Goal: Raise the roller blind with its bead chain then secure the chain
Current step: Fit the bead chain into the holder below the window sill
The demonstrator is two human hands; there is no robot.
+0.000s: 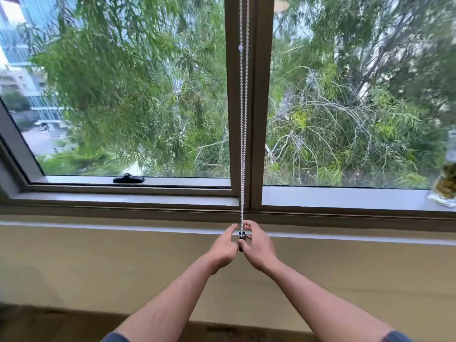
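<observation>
A white bead chain (243, 124) hangs as a double strand down the window's middle post (261, 107), with one larger bead on it high up. Its lower end runs into a small dark chain holder (242, 234) on the wall just under the sill. My left hand (223, 249) is on the left of the holder and my right hand (257, 248) on its right, fingertips pinched around the holder and the chain's bottom loop. The roller blind itself is out of view above the frame's top; both panes are uncovered.
A black window handle (128, 179) lies on the left pane's lower frame. A glass bottle (446, 183) stands on the sill (345, 197) at far right. Beige wall (98, 262) runs below the sill.
</observation>
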